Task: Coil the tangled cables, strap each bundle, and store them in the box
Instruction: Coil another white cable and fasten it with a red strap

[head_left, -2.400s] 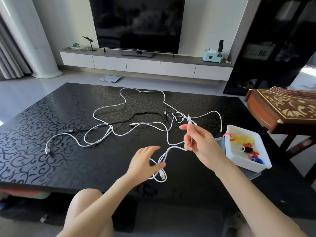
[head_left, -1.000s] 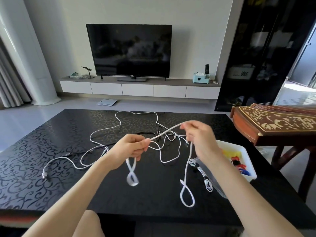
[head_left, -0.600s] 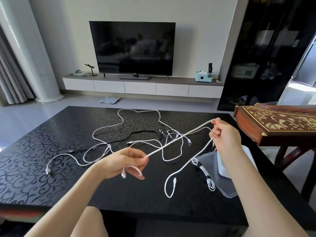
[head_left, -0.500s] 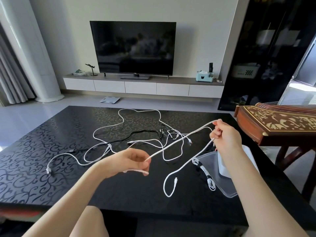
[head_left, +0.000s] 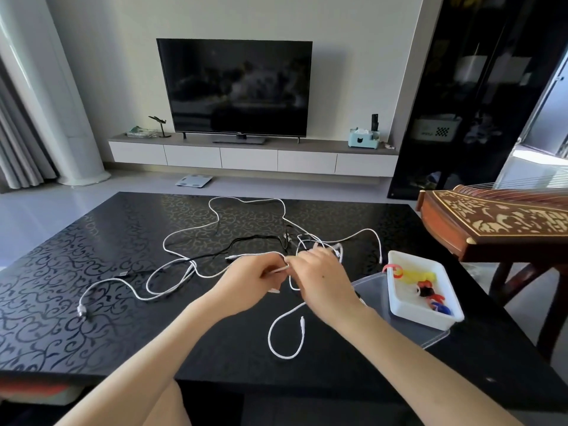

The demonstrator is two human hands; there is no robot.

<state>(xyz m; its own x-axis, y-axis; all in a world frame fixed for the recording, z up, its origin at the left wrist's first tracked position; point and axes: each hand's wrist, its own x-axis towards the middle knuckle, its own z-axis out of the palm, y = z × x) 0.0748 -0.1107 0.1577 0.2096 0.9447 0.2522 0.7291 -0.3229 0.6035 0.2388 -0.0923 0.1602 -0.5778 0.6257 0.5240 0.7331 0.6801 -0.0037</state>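
We look down on a black patterned surface [head_left: 92, 302], with a dark television [head_left: 236, 87] on the far wall and a carved wooden instrument [head_left: 498, 222] off its right edge. Across the middle of the surface sprawls a tangle of cables [head_left: 287, 238], mostly white, with one black cable [head_left: 255, 238] threading through it. Near the right edge a white box [head_left: 424, 319] sits on a clear lid [head_left: 368, 287], and coloured straps [head_left: 428, 292] lie inside it. At the near side of the tangle our two hands meet. The left hand [head_left: 255, 281] has its grip closed on a white cable [head_left: 270, 333], fingers curled, pinching a small bend of it. The right hand [head_left: 322, 278], right against the left, has its grip pinched on the same cable. From under the right hand that cable drops in a loop onto the surface, its plug end free
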